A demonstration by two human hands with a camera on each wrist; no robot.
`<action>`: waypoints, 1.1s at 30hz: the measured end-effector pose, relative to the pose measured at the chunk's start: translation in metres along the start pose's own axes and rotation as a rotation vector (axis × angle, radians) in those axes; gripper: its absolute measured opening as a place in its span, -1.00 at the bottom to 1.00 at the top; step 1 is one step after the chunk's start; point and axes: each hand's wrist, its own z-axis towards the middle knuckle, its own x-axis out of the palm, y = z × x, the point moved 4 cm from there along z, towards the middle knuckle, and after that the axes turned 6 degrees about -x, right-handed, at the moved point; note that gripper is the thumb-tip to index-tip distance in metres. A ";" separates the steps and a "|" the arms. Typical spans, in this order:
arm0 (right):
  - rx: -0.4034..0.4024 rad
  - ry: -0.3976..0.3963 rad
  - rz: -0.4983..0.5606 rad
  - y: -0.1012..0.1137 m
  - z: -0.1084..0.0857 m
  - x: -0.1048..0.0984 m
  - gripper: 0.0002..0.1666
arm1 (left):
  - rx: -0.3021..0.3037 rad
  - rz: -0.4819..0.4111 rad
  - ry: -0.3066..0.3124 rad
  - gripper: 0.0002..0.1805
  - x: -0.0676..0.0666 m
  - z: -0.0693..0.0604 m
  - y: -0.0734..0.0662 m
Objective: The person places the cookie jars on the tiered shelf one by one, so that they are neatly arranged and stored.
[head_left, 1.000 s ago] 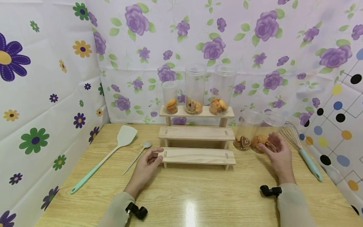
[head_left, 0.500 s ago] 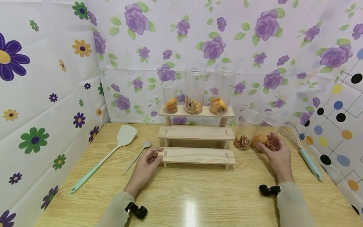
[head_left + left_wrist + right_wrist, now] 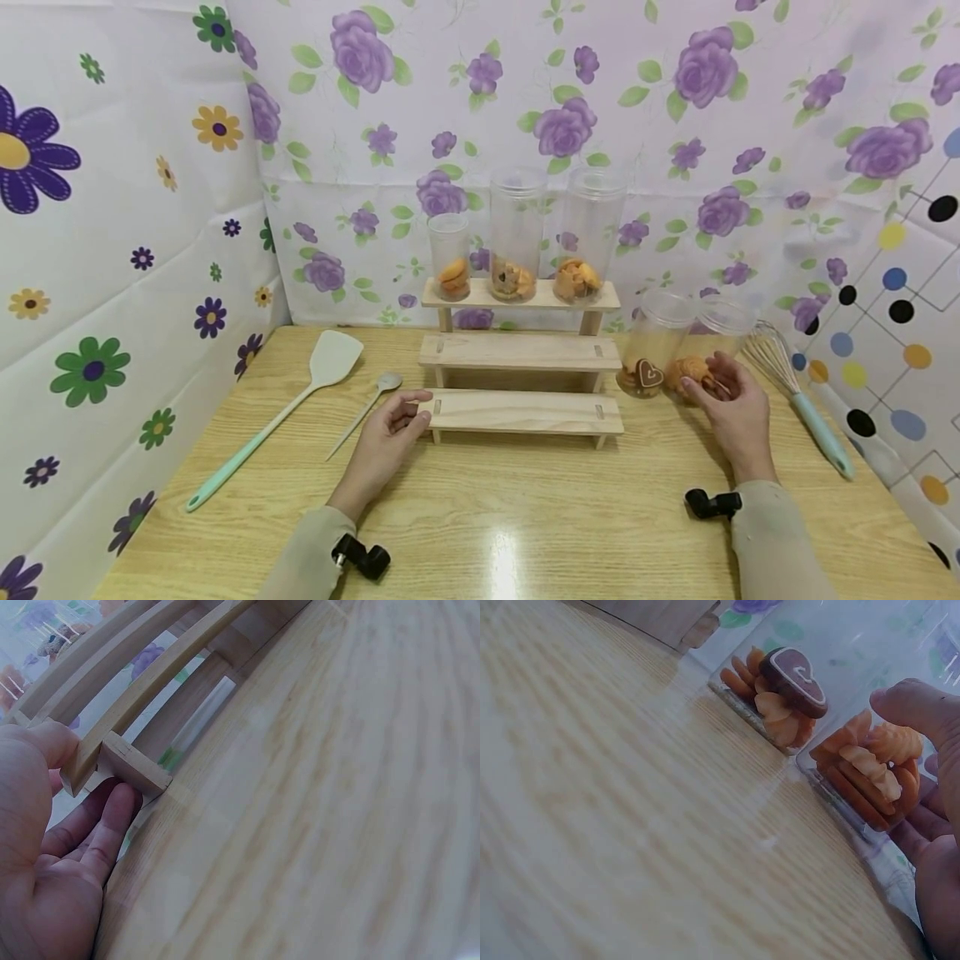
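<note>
A three-tier wooden display stand (image 3: 525,354) is in the middle of the table in the head view. My left hand (image 3: 388,429) grips the left end of its lowest board (image 3: 142,694), thumb and fingers bent about the corner. On the right, my right hand (image 3: 738,408) holds a clear cookie jar (image 3: 725,321) low down, with the thumb on the near side and fingers partly hidden behind. Piped cookies (image 3: 877,765) fill the bottom of that jar. Beside it stands another clear jar (image 3: 660,333) with a heart-shaped cookie (image 3: 795,679). Both jars stand upright on the table.
Three clear jars (image 3: 517,225) with cookies line the stand's top board. To the left lie a spatula (image 3: 277,417) with a mint handle and a small long-handled spoon (image 3: 367,412). A whisk (image 3: 802,400) lies at the far right. Floral cloth (image 3: 360,167) hangs behind.
My right hand has shifted very slightly leftward at the jar. The left hand, the stand and the other jars look unchanged.
</note>
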 end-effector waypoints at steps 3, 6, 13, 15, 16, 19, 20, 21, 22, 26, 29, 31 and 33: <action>0.004 -0.021 0.041 0.001 0.001 -0.001 -0.11 | -0.006 0.002 -0.003 -0.63 0.000 0.000 0.000; 0.015 -0.053 0.107 0.004 0.002 -0.003 -0.13 | -0.011 0.000 -0.002 -0.63 0.000 0.000 0.000; 0.028 -0.137 0.195 0.018 0.006 -0.014 -0.19 | -0.014 -0.013 0.008 -0.64 0.000 -0.001 0.000; 0.022 -0.164 0.200 0.025 0.006 -0.019 -0.23 | -0.012 -0.013 0.009 -0.64 0.000 0.000 0.000; 0.020 -0.174 0.208 0.029 0.006 -0.022 -0.24 | -0.011 -0.012 0.009 -0.63 0.000 0.000 0.000; -0.002 -0.201 0.212 0.041 0.008 -0.030 -0.26 | -0.006 -0.009 0.006 -0.64 0.000 0.000 0.000; -0.014 -0.213 0.212 0.046 0.009 -0.033 -0.26 | -0.005 -0.006 0.005 -0.64 0.000 0.000 -0.001; -0.025 -0.222 0.212 0.050 0.009 -0.036 -0.26 | -0.004 -0.006 0.005 -0.63 0.000 0.000 -0.001; -0.050 -0.233 0.200 0.055 0.010 -0.038 -0.27 | -0.003 -0.006 0.005 -0.63 0.000 0.000 -0.001; -0.116 -0.267 0.189 0.076 0.011 -0.045 -0.29 | -0.002 -0.008 0.003 -0.62 0.000 0.000 -0.001; -0.148 -0.275 0.179 0.094 0.009 -0.049 -0.27 | -0.004 -0.011 0.003 -0.63 0.000 0.000 -0.001; -0.185 -0.277 0.152 0.106 0.007 -0.051 -0.27 | -0.007 -0.015 0.004 -0.64 0.000 0.000 -0.001; -0.221 -0.286 0.127 0.119 0.005 -0.052 -0.29 | -0.009 -0.014 0.004 -0.64 0.000 0.000 -0.001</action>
